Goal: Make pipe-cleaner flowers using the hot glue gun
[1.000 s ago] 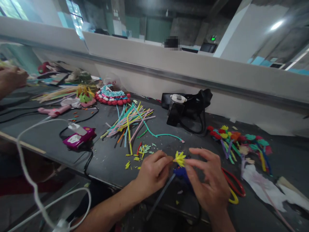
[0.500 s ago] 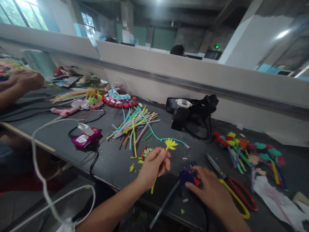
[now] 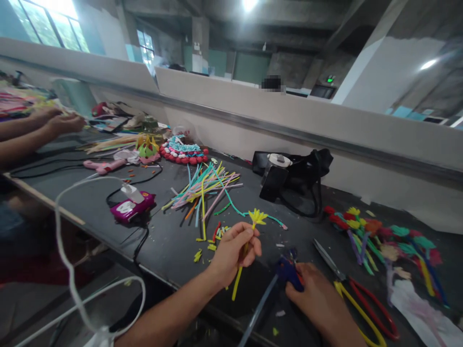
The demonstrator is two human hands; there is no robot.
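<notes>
My left hand (image 3: 237, 253) pinches the stem of a yellow pipe-cleaner flower (image 3: 257, 217) between thumb and fingers, its petals spread upward and the stem hanging below the palm. At the right, my right hand (image 3: 316, 296) is closed round a dark blue glue gun (image 3: 288, 273) that rests low over the table. A translucent glue stick (image 3: 258, 311) juts out of its back toward the front edge. Part of the glue gun is hidden by my fingers. Just right of that hand lie large scissors (image 3: 352, 284) with one red and one yellow handle, blades apart.
Loose pipe cleaners (image 3: 202, 190) lie mid-table, with yellow snippets (image 3: 197, 255) nearby. Finished flowers (image 3: 383, 236) are heaped right. A black bag (image 3: 307, 168) stands by the partition. A purple power strip (image 3: 132, 207) with cables, a pink glue gun (image 3: 104, 166) and a co-worker's hands (image 3: 65, 120) are left.
My right hand has closed round the blue glue gun, which it was only reaching over before. The left hand keeps the yellow flower. The camera view has shifted slightly.
</notes>
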